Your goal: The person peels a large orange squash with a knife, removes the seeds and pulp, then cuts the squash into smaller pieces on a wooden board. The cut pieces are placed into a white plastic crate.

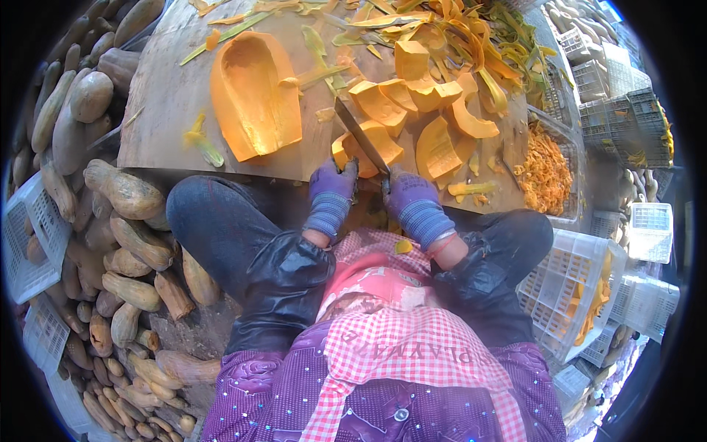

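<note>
My right hand (410, 193), in a purple and blue knit work glove, grips a long-bladed knife (362, 135); its blade points up and left across a curved piece of peeled pumpkin (381, 145). My left hand (334, 182), gloved alike, is at the near left edge of that piece, fingers curled; whether it holds the piece is not plain. Several cut pumpkin pieces (439, 149) lie beyond and to the right. A large hollowed, peeled pumpkin half (258, 99) rests on the wooden board (171, 110) to the left, its inside facing up.
Peel strips (486, 50) heap at the board's far right. A bin of orange pumpkin pulp (544, 171) stands beside the right edge. Whole long squashes (127, 188) pile up on the left. A white plastic crate (558, 282) with orange pieces is at the right.
</note>
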Motion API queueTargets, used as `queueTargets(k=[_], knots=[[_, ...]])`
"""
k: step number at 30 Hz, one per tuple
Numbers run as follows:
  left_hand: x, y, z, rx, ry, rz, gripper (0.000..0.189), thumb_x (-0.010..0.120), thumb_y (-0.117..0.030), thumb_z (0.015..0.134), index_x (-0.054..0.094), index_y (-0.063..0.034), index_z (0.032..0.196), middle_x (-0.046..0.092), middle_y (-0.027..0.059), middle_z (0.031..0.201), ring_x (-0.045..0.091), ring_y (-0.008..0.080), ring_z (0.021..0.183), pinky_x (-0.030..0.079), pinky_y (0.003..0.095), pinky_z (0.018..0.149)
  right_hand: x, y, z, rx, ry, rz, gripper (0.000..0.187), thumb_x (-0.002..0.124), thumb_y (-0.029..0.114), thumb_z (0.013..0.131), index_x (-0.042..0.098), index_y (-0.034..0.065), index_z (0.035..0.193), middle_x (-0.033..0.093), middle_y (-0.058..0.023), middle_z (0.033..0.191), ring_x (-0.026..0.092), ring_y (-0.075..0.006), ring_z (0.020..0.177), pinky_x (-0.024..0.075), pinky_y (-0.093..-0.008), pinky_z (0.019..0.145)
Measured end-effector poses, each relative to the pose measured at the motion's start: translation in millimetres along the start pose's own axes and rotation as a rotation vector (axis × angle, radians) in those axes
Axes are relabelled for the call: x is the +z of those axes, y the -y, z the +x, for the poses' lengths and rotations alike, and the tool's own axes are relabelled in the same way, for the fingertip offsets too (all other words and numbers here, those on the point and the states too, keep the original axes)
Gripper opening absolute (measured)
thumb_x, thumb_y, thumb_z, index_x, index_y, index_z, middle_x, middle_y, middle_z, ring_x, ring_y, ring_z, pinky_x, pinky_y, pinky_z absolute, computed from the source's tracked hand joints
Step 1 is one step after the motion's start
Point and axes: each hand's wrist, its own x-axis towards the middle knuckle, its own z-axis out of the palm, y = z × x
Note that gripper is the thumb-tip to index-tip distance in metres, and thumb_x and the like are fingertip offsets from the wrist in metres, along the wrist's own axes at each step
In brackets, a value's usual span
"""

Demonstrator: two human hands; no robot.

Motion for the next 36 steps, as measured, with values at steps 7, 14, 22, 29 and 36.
queueTargets(k=[7, 14, 22, 29, 36], knots=[[-18.6, -12.5, 22.7, -0.401, 0.137, -0.941, 0.028, 0.063, -0.025, 0.099, 0.053, -0.0034, 0.115, 0.067, 0.0161, 0.075, 0.062, 0.0237, 0.048, 0.050, 0.0332, 0.042, 9.0, -53.0, -4.6, -0.161, -0.258, 0.250, 0.030, 0.054, 0.036, 0.099, 0.061, 0.0090, 0.111, 0.070, -0.0229, 0.093, 0.067, -0.0430, 0.084, 0.0533, -0.0519, 0.075], [-13.3, -91.3, 21.4, 0.381, -0.144, -0.206, 0.051, 0.074, -0.009, 0.087, 0.059, -0.0042, 0.135, 0.070, 0.0107, 0.101, 0.068, 0.0172, 0.082, 0.056, 0.0305, 0.072, -44.2, -122.1, -18.8, 0.035, -0.732, 0.597, 0.022, 0.061, 0.017, 0.097, 0.062, 0.0035, 0.115, 0.067, -0.0209, 0.083, 0.067, -0.0382, 0.073, 0.0523, -0.0448, 0.063], [109.2, -182.0, 93.0, 0.777, 0.107, 0.474, 0.063, 0.075, -0.019, 0.079, 0.053, -0.0059, 0.136, 0.064, 0.0157, 0.116, 0.061, 0.0355, 0.108, 0.050, 0.0441, 0.094, -71.9, -130.1, 1.6, 0.324, -0.781, 0.946, 0.018, 0.057, 0.015, 0.102, 0.055, 0.0012, 0.113, 0.060, -0.0058, 0.069, 0.062, -0.0127, 0.054, 0.0500, -0.0298, 0.046], [106.4, -149.7, 109.4, 0.883, 0.085, 0.454, 0.043, 0.068, -0.017, 0.080, 0.059, -0.0133, 0.121, 0.067, 0.0119, 0.098, 0.065, 0.0341, 0.094, 0.054, 0.0451, 0.078, -39.9, -115.7, 94.6, 0.531, -0.566, 0.576, 0.041, 0.051, 0.026, 0.097, 0.051, -0.0086, 0.120, 0.069, -0.0303, 0.092, 0.069, -0.0446, 0.088, 0.0549, -0.0516, 0.079], [57.5, -153.6, 145.2, 0.988, 0.365, 0.663, 0.041, 0.072, -0.015, 0.076, 0.064, -0.0197, 0.117, 0.067, 0.0073, 0.100, 0.064, 0.0311, 0.099, 0.051, 0.0426, 0.087, -50.6, -138.3, 123.3, 0.466, -0.609, 0.501, 0.029, 0.050, 0.023, 0.098, 0.051, -0.0038, 0.108, 0.067, -0.0213, 0.077, 0.068, -0.0293, 0.055, 0.0562, -0.0410, 0.052]])
